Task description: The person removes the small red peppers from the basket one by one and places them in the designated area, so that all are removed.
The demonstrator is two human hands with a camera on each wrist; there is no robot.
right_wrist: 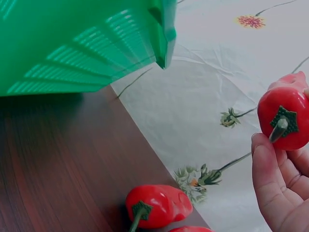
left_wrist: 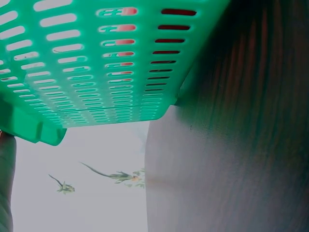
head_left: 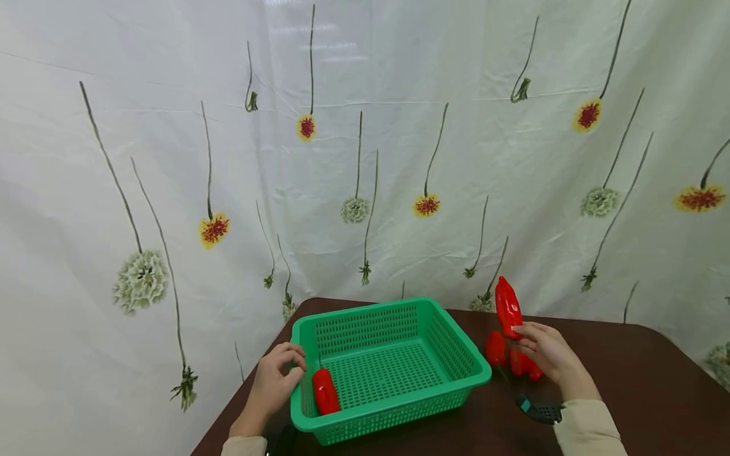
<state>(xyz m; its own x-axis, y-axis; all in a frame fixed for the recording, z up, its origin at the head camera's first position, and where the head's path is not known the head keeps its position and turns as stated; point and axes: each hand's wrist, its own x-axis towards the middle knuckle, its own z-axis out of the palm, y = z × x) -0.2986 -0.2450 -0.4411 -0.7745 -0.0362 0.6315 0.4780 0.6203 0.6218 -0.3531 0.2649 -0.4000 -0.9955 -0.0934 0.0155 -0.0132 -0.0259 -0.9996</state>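
My right hand pinches a glossy red pepper above the table, to the right of the green plastic basket. In the right wrist view this pepper's green stem end faces the camera, between thumb and fingers. My left hand is at the basket's left rim with its fingers bent over it; in the left wrist view just one finger shows, against the rim. Inside the basket, near its left wall, lies another red pepper. Several more red peppers lie on the table below my right hand.
The dark brown wooden table bears the basket and the loose peppers. Behind it hangs a pale curtain printed with flowers. A dark band with a teal patch is at my right wrist.
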